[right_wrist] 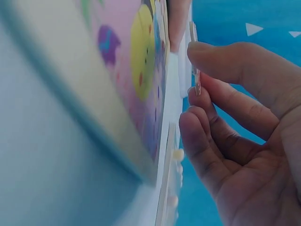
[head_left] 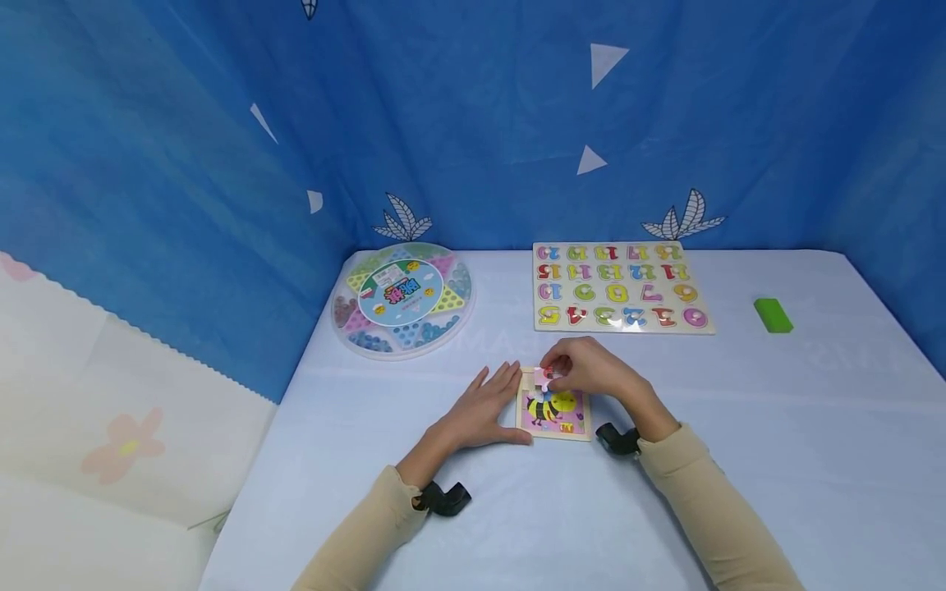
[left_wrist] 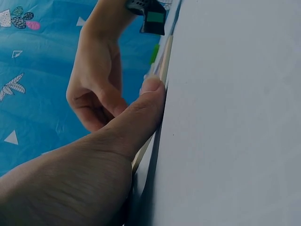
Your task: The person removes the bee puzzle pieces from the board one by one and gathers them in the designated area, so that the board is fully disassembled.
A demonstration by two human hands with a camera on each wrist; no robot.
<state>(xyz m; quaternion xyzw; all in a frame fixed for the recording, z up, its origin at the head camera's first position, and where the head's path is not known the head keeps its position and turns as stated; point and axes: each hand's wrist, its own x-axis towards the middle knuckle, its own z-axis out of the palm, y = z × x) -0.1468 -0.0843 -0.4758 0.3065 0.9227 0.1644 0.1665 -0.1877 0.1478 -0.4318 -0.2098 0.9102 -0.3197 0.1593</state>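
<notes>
A small wooden jigsaw puzzle [head_left: 550, 436] with a yellow and black bee on pink lies flat on the table. My right hand [head_left: 591, 368] pinches a pink puzzle piece [head_left: 542, 378] between thumb and fingertips over the upper part of the tray. In the right wrist view the piece [right_wrist: 194, 61] is seen edge-on, apart from the board. Bare wood shows at the tray's upper left. Along the left edge rests my left hand [head_left: 484, 410], fingers straight and thumb at the lower left corner. The left wrist view shows that thumb [left_wrist: 151, 85] against the tray's edge.
Behind on the left stands a round Chinese checkers set [head_left: 401, 293] with marbles under a clear cover. A wooden number board [head_left: 624, 287] lies at the back, and a green block [head_left: 773, 315] right of it. Blue cloth [head_left: 473, 123] hangs behind the table.
</notes>
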